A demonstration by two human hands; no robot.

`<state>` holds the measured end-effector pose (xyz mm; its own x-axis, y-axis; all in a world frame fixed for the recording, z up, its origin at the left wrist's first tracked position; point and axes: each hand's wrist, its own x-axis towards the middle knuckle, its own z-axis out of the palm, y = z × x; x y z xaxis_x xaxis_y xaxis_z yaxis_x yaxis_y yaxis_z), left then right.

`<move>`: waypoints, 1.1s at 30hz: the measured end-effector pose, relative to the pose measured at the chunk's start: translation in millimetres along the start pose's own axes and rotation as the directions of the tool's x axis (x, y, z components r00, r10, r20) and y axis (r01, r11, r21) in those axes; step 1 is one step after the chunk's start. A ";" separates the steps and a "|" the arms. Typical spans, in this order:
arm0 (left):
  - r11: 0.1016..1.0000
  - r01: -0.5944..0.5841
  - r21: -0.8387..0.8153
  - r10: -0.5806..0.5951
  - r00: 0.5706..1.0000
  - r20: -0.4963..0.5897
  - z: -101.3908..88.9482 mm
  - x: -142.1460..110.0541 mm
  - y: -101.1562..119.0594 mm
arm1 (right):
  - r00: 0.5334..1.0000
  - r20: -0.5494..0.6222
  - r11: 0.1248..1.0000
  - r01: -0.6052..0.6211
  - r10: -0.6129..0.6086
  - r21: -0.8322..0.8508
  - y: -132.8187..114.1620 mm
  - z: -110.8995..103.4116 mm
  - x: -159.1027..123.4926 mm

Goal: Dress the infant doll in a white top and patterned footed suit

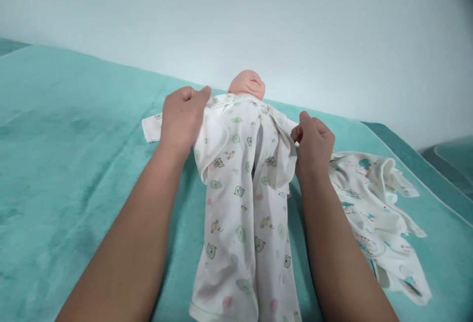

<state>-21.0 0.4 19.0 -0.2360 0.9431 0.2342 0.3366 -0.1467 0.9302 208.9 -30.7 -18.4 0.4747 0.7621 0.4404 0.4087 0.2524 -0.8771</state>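
A baby doll (248, 83) lies on its back, its head at the far end. Over its body spreads a white baby romper (240, 203) with green and brown animal prints, long sleeves and two legs reaching toward me. The front is parted by a narrow slit, and side flaps flare out. My left hand (185, 117) is closed beside the doll's shoulder, thumb and fingers pinching the romper's edge. On the other side, my right hand (314, 144) is closed at the right flap's edge, by the sleeve; its fingertips are partly hidden.
A second white baby garment (380, 218) with teal and red prints lies crumpled to the right, partly behind my right forearm. Everything rests on a soft teal blanket (74, 164). A pale wall (221, 21) rises behind the doll's head.
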 end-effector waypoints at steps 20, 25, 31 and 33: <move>0.670 -0.405 0.621 0.338 0.912 0.230 4.4 22.1 -42.4 | 0.939 0.203 0.873 0.336 -0.278 -0.355 -23.1 10.5 9.6; 0.613 -0.322 0.721 0.229 0.946 0.228 7.2 24.6 -52.2 | 0.657 0.738 0.544 0.680 -0.152 -0.492 -74.7 101.0 17.6; 0.658 -0.201 0.726 0.156 0.979 0.130 -0.9 32.0 -52.9 | 0.408 0.867 0.301 0.821 0.286 -0.486 -89.6 161.6 38.0; 0.666 -0.195 0.720 0.149 0.981 0.128 -3.4 31.8 -51.3 | 0.363 0.868 0.301 0.832 0.338 -0.465 -93.7 164.2 40.0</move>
<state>-48.9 36.9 -20.3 -0.0645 0.9412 0.3317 0.9268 -0.0668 0.3697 61.5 74.0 50.0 -0.3665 0.8795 -0.3036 0.8807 0.4331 0.1916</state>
